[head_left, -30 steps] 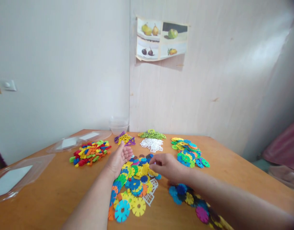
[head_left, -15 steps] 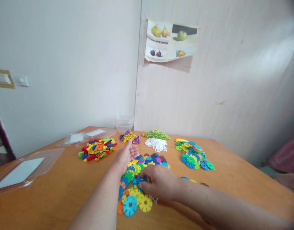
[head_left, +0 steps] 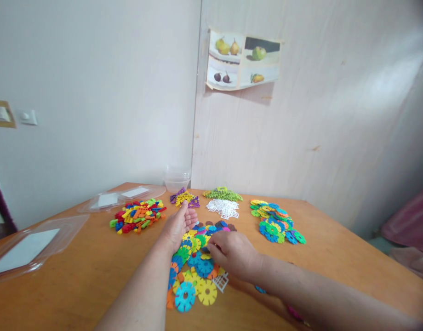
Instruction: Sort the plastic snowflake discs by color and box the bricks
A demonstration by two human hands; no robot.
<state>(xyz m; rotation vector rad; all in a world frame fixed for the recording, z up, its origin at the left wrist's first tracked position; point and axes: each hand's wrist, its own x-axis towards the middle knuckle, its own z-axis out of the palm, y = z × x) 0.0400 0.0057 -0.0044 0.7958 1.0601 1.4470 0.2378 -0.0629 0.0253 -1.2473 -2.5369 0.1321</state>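
Observation:
A mixed pile of notched plastic discs (head_left: 185, 296) in blue, yellow, green and orange lies on the table in front of me. My left hand (head_left: 180, 225) rests along the pile's left side, palm turned inward, with fingers spread and nothing in them. Over the pile's right side, my right hand (head_left: 234, 252) has its thumb and fingers closed together. A dark blue disc (head_left: 205, 249) shows at those fingertips, partly hidden. Just below the right hand, a white lattice piece (head_left: 221, 281) sticks out from the pile.
Sorted heaps stand around: colourful bricks (head_left: 140, 216), purple and yellow pieces (head_left: 185, 198), green pieces (head_left: 222, 194), white lattice pieces (head_left: 222, 208) and more discs (head_left: 277, 221). Clear bowls (head_left: 177, 178) stand by the wall. Clear lids (head_left: 28, 246) lie left on the wooden table (head_left: 104, 266).
My right hand has shifted slightly up and away from the near discs, its fingers now closed. More blue discs and the white lattice piece show below it. My left hand stays by the pile.

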